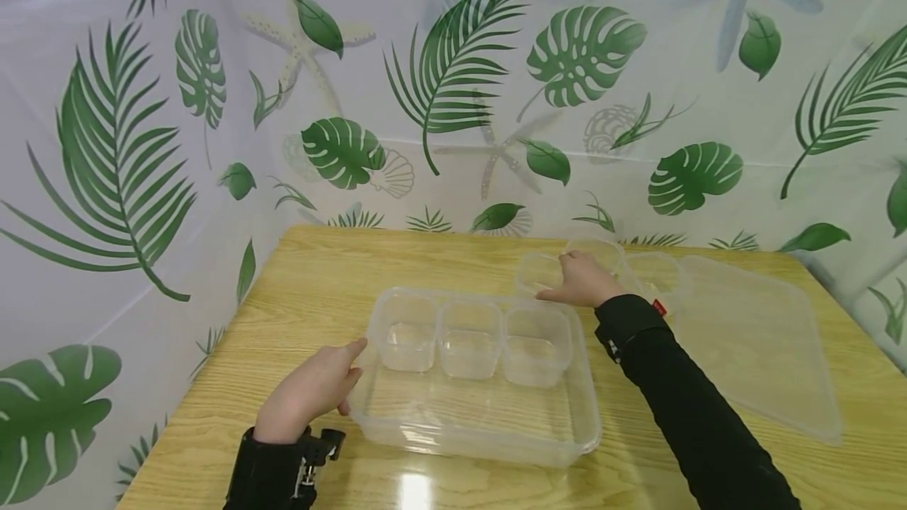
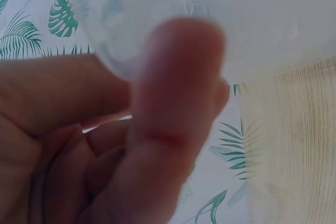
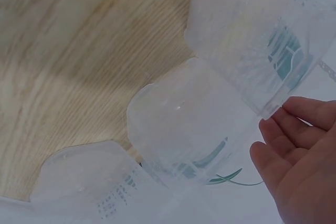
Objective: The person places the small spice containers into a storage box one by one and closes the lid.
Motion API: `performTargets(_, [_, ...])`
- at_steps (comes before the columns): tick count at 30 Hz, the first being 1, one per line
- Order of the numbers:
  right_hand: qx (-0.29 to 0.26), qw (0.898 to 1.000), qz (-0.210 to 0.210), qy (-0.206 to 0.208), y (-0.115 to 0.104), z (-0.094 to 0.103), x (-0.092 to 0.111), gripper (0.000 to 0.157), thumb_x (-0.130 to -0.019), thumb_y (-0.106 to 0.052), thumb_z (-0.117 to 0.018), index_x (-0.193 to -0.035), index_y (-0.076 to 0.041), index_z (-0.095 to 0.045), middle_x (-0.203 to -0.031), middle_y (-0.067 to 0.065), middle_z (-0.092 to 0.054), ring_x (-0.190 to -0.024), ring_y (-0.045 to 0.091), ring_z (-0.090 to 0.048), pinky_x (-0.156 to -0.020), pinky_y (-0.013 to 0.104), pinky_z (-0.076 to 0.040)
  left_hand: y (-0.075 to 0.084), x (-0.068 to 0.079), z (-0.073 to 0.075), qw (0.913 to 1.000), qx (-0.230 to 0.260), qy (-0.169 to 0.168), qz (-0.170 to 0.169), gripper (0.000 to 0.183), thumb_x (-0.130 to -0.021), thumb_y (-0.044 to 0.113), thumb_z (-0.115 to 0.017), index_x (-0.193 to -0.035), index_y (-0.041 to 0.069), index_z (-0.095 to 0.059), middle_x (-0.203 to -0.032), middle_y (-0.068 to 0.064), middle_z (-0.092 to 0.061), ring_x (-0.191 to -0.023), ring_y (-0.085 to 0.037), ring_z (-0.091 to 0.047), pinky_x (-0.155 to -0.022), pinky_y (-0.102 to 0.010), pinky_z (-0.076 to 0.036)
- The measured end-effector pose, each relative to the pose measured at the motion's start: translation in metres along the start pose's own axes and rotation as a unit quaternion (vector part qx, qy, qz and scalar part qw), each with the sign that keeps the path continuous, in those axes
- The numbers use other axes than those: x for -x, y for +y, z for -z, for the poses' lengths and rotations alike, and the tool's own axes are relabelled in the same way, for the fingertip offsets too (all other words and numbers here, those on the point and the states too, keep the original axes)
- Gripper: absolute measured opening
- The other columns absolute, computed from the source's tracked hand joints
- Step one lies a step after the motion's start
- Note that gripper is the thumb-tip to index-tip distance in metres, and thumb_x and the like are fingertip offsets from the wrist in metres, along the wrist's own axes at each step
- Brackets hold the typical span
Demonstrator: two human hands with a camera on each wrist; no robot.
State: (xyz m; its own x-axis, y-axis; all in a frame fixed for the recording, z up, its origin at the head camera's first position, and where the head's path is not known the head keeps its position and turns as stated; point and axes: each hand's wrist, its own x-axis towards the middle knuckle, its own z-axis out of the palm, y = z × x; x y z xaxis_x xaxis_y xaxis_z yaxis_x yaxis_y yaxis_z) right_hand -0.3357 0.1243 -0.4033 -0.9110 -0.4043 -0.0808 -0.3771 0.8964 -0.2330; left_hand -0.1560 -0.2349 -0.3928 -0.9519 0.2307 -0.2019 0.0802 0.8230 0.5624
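A large clear plastic box (image 1: 475,447) stands on the table, with three small clear containers (image 1: 470,341) in a row along its far side. My left hand (image 1: 315,388) is at the box's left wall, its fingertips right at the rim; in the left wrist view the thumb (image 2: 181,77) overlaps the clear plastic. Behind the box, my right hand (image 1: 583,280) reaches over several more small clear containers (image 1: 657,266). In the right wrist view its fingertips are at the corner of one small container (image 3: 241,35), thumb apart from them.
A large flat clear lid (image 1: 758,345) lies on the wooden table (image 1: 319,266) at the right. A leaf-patterned sheet (image 1: 453,101) hangs behind the table and on the left side. The small containers at the back stand close to the table's far edge.
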Motion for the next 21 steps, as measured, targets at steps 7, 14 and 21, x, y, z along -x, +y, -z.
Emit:
performTargets(7, [-0.004, 1.0, -0.001, 0.009, 0.0011, -0.0022, 0.0009, 0.084, -0.078, -0.049, -0.062, -0.126, 0.016, -0.038, -0.125, 0.037, -0.038, -0.116, 0.05, -0.035, -0.092, 0.052, -0.032, 0.0002, 0.0006, 0.0002, 1.0, -0.005, 0.0, -0.001, 0.048, -0.092, 0.007, -0.045, -0.138, -0.002, -0.033, -0.067, -0.004, -0.053, -0.049, -0.015, -0.049, -0.049, -0.028, -0.034])
performTargets(14, [-0.017, 1.0, -0.006, 0.022, 0.006, -0.0053, 0.0015, 0.082, -0.078, -0.05, -0.061, -0.122, 0.016, -0.041, -0.122, 0.037, -0.041, -0.113, 0.049, -0.037, -0.09, 0.052, -0.034, 0.0015, -0.0003, 0.0, 0.9999, -0.007, 0.002, -0.009, 0.048, -0.092, 0.007, -0.045, -0.137, -0.003, -0.033, -0.062, -0.003, -0.053, -0.049, -0.017, -0.05, -0.049, -0.028, -0.034])
performTargets(21, [-0.034, 0.998, 0.004, 0.06, 0.0051, -0.002, 0.005, 0.084, -0.078, -0.048, -0.062, -0.123, 0.018, -0.038, -0.122, 0.038, -0.039, -0.113, 0.049, -0.037, -0.091, 0.052, -0.033, 0.0012, 0.0009, 0.0006, 0.9999, -0.005, 0.004, -0.01, 0.048, -0.092, 0.007, -0.045, -0.137, -0.004, -0.033, -0.064, -0.004, -0.053, -0.05, -0.017, -0.05, -0.049, -0.028, -0.034])
